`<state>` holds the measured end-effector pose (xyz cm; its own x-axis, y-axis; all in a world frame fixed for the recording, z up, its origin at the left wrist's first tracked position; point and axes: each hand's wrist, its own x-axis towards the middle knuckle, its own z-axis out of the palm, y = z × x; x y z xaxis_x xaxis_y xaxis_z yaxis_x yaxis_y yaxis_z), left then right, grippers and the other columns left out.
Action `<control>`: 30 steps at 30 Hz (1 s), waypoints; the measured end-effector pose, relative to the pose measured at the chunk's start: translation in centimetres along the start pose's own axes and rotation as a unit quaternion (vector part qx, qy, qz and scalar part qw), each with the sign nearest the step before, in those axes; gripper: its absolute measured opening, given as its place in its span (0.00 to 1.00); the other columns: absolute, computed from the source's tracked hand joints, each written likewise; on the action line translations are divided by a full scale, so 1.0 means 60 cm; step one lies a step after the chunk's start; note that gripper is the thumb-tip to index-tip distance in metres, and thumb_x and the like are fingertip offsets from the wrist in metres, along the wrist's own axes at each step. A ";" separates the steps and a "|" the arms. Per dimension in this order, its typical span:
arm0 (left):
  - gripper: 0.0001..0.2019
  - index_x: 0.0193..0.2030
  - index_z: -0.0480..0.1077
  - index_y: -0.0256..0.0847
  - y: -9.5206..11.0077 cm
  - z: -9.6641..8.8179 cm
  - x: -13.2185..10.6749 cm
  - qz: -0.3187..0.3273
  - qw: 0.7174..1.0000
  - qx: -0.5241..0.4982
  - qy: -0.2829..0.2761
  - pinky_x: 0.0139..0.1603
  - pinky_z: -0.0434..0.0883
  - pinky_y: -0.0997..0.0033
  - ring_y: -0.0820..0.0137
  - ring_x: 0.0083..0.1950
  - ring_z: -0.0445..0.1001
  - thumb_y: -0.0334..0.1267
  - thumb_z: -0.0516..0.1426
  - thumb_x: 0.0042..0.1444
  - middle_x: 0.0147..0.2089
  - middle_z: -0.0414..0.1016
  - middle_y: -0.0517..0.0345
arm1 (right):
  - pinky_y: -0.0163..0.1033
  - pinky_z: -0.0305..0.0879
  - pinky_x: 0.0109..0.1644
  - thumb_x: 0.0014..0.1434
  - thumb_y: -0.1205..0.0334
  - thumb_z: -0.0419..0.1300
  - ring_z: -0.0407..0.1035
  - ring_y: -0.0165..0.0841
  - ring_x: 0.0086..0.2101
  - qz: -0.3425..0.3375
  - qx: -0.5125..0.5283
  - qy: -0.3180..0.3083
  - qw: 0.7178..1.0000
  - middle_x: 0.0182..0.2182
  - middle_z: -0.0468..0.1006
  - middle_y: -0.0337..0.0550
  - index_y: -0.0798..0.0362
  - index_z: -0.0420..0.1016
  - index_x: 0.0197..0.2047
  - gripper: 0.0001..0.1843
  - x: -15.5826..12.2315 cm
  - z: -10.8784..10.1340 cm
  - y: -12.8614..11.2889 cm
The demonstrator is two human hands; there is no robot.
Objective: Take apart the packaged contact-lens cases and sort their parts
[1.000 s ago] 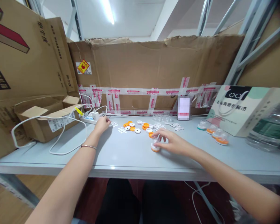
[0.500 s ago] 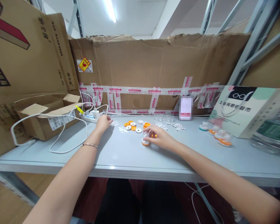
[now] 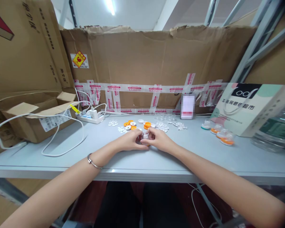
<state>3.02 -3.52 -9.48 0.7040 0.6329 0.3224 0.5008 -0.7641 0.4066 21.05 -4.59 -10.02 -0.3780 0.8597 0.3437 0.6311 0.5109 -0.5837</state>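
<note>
My left hand (image 3: 131, 140) and my right hand (image 3: 158, 140) meet at the middle of the grey table (image 3: 66, 152). Both pinch a small clear plastic part with an orange base (image 3: 145, 136) held between their fingertips. Just behind them lie orange and white rings (image 3: 133, 124) and small white discs (image 3: 113, 123). A pile of clear and white small parts (image 3: 162, 126) sits a little to the right of the rings.
A white power strip (image 3: 90, 117) with cables and an open cardboard box (image 3: 30, 117) stand at the left. Several assembled orange and teal pieces (image 3: 219, 134), a paper bag (image 3: 247, 107) and a water bottle (image 3: 275, 129) are at the right. Taped cardboard walls the back.
My left hand came back from the white discs near the power strip to the middle. My right hand slid the orange-based part leftward, and both hands now hold it together.
</note>
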 end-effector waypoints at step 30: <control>0.19 0.27 0.62 0.37 -0.024 -0.004 0.002 -0.028 0.995 -0.090 -0.035 0.27 0.58 0.77 0.76 0.28 0.60 0.53 0.57 0.46 0.27 0.62 0.63 | 0.35 0.64 0.37 0.52 0.57 0.58 0.68 0.31 0.34 0.102 -0.128 0.154 0.974 0.37 0.75 0.45 0.56 0.68 0.48 0.20 0.138 -0.111 0.086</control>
<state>2.26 -2.33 -9.79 0.7139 0.6585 0.2382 0.4461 -0.6899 0.5701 25.69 5.21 -5.27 -0.0302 0.8837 0.4670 0.8353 0.2789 -0.4738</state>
